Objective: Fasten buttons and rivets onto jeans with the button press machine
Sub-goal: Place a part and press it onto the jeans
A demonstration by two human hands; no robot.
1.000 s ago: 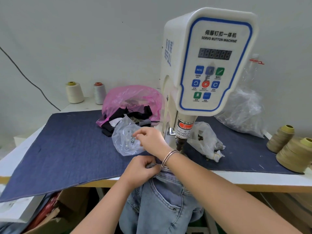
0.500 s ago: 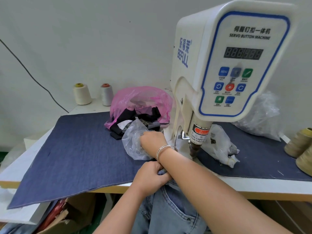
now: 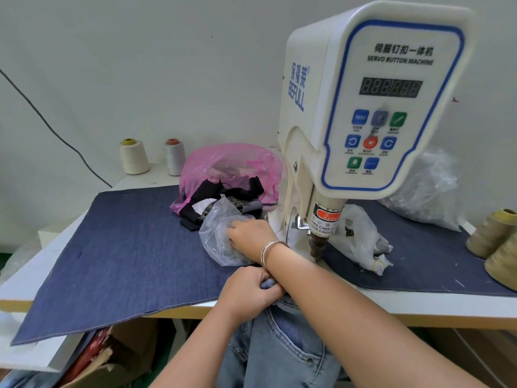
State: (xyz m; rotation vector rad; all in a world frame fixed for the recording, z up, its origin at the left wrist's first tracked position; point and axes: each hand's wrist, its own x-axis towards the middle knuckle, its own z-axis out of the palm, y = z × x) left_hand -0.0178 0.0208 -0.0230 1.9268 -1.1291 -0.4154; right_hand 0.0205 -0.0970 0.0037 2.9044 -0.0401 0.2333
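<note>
The white servo button press machine (image 3: pixel 372 107) stands on the table, its brown punch tip (image 3: pixel 316 247) pointing down just right of my wrist. My right hand (image 3: pixel 249 236) reaches across into a clear plastic bag (image 3: pixel 221 239) of small metal parts; its fingertips are hidden inside the bag. My left hand (image 3: pixel 249 295) grips the bunched waistband of light blue jeans (image 3: pixel 279 351) at the table's front edge; the jeans hang down below the table.
A dark denim cloth (image 3: pixel 126 256) covers the table. A pink bag (image 3: pixel 232 169) of dark scraps sits behind the clear one. Another clear bag (image 3: pixel 363 242) lies right of the punch. Thread cones stand at back left (image 3: pixel 133 156) and far right (image 3: pixel 492 233).
My right hand moved from above the clear bag down into it. The camera came closer to the machine. My left hand keeps its grip on the jeans.
</note>
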